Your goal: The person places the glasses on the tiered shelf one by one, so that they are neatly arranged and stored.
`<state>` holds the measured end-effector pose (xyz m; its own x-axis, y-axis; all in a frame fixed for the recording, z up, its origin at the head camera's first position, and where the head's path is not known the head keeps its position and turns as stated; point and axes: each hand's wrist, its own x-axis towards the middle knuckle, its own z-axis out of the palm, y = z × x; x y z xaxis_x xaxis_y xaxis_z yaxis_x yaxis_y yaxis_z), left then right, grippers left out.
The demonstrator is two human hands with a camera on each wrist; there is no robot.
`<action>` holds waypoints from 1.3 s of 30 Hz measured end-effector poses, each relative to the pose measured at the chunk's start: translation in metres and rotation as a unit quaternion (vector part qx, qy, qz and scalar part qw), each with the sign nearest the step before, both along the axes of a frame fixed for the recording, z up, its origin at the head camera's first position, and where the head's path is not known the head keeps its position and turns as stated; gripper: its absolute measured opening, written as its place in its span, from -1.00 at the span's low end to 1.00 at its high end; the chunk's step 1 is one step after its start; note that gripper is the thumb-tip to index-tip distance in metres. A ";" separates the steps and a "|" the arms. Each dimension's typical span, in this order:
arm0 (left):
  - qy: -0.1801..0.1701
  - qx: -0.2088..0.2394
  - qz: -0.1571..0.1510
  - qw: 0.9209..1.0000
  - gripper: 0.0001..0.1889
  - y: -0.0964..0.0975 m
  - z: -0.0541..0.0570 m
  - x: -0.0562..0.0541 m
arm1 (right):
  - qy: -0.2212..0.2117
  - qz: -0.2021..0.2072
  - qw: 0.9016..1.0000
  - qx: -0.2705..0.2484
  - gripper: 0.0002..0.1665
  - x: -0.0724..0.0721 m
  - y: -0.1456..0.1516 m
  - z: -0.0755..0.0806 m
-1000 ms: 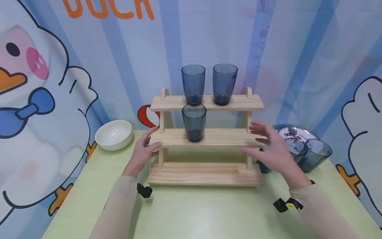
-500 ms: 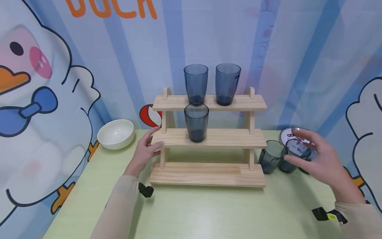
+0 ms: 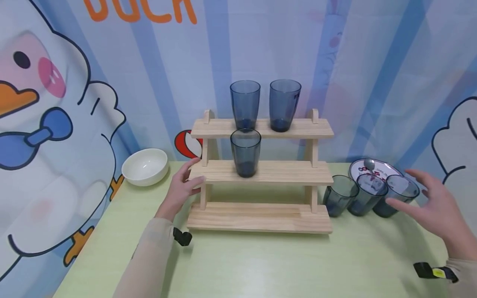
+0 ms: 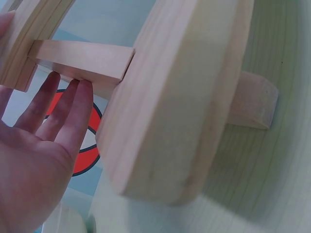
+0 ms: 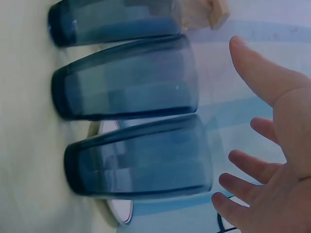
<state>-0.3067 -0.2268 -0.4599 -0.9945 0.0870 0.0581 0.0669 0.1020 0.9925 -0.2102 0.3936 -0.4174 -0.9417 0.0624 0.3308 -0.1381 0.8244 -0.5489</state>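
My left hand (image 3: 179, 190) grips the left end of a three-tier wooden display stand (image 3: 261, 219), thumb at the front of the middle board. In the left wrist view its fingers (image 4: 73, 116) reach against the upright. My right hand (image 3: 436, 207) is spread beside the rightmost of three blue-tinted drinking glasses, thumb and fingers apart. That right glass (image 3: 395, 198), the middle glass (image 3: 367, 196) and the left glass (image 3: 339, 194) stand in a row right of the stand. In the right wrist view my fingers are just past the near glass's rim (image 5: 141, 160).
Two more glasses (image 3: 244, 103) stand on the top tier and one glass (image 3: 246, 153) on the middle tier. Behind the row lies a patterned plate (image 3: 376, 165) with a spoon (image 3: 369, 164). A white bowl (image 3: 145, 167) sits at the left rear, before a cartoon-print curtain (image 3: 246, 41).
My right hand has moved rightward from the stand's right side, past the row of glasses, to beside the rightmost one. My left hand has stayed on the stand.
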 end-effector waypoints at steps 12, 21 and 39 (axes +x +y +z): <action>-0.006 -0.002 0.000 1.000 -0.31 0.000 -0.001 -0.002 | -0.041 0.002 0.998 -0.045 0.30 -0.009 0.017 -0.029; -0.005 -0.007 0.001 1.000 -0.32 0.000 -0.001 0.000 | -0.058 0.001 0.988 -0.145 0.32 -0.014 0.025 -0.040; -0.011 -0.003 0.006 1.000 -0.31 0.000 -0.001 -0.002 | -0.112 0.017 0.977 -0.182 0.19 -0.033 0.046 -0.069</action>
